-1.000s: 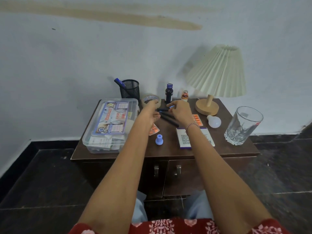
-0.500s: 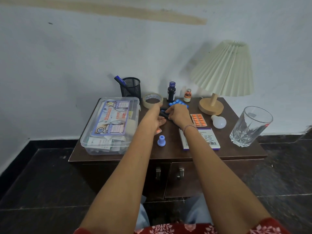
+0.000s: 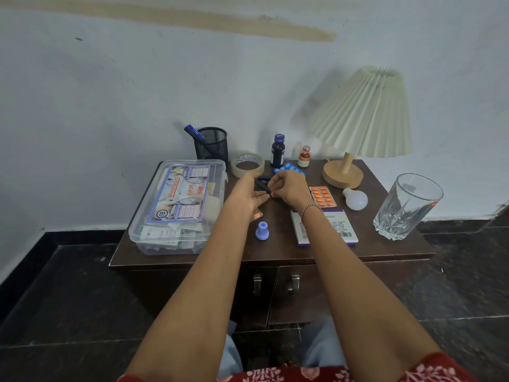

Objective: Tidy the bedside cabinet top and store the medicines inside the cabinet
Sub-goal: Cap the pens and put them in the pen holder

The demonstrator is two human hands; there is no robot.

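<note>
The dark wooden cabinet (image 3: 303, 293) sits against the wall, doors closed, and its tabletop (image 3: 275, 249) is crowded. Back right stands the pleated lamp (image 3: 363, 114), and on the left lies the clear first-aid box (image 3: 176, 208), lid on. The cut glass (image 3: 407, 208) stands upright at the right edge, with the white medicine carton (image 3: 336, 227) lying flat near the front. Both hands meet mid-table: the left hand (image 3: 245, 198) has its fingers (image 3: 261, 199) stretched fairly straight under the dark pens (image 3: 263, 186), while the right hand (image 3: 289, 188) curls its fingers (image 3: 275, 181) and pinches those pens. Behind them are the mesh pen holder (image 3: 212, 144), the tape roll (image 3: 248, 164), a dark syrup bottle (image 3: 277, 151) and a small orange vial (image 3: 304, 157). A blue blister strip (image 3: 292, 169) lies just beyond the right hand and an orange blister strip (image 3: 322, 195) beside the white bulb (image 3: 355, 199). A small blue cap (image 3: 262, 231) stands alone near the front.
</note>
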